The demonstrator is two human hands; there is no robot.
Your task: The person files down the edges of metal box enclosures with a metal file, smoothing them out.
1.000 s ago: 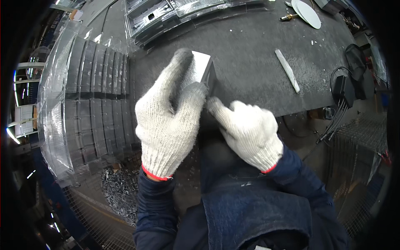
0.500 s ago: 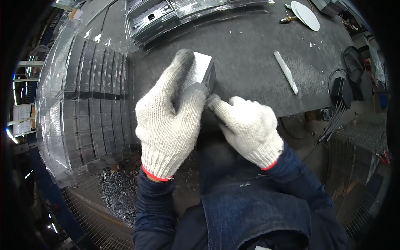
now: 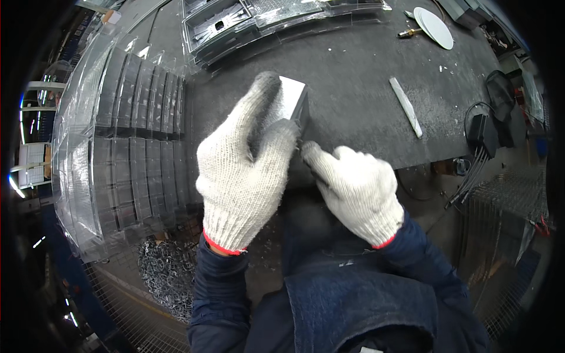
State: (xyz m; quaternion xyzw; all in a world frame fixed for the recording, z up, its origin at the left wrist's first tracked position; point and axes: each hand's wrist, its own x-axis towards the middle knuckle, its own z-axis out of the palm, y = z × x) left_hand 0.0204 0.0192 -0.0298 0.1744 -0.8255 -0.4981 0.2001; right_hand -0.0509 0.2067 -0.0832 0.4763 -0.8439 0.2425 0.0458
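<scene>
My left hand (image 3: 242,170), in a white knit glove with grey fingertips and a red cuff, grips a rectangular metal piece (image 3: 292,95) near the bench's front edge. Its bright top face shows between the thumb and fingers, with a darker side facing right. My right hand (image 3: 360,187), gloved alike, is closed just right of and nearer than the left thumb. The thumb and curled fingers press together by the near corner of the piece. Whatever they may hold is hidden.
Stacked clear plastic trays (image 3: 138,147) stand left; another tray with metal parts (image 3: 220,26) is at the back. On the dark bench (image 3: 353,88) lie a whitish strip (image 3: 406,107) and a white disc (image 3: 434,27). A black box with cables (image 3: 484,132) sits right. Small metal pieces (image 3: 168,270) are heaped below left.
My right fingertips have drawn slightly toward me, away from the left thumb. The left hand keeps its grip on the metal piece. The whole view has shifted a little.
</scene>
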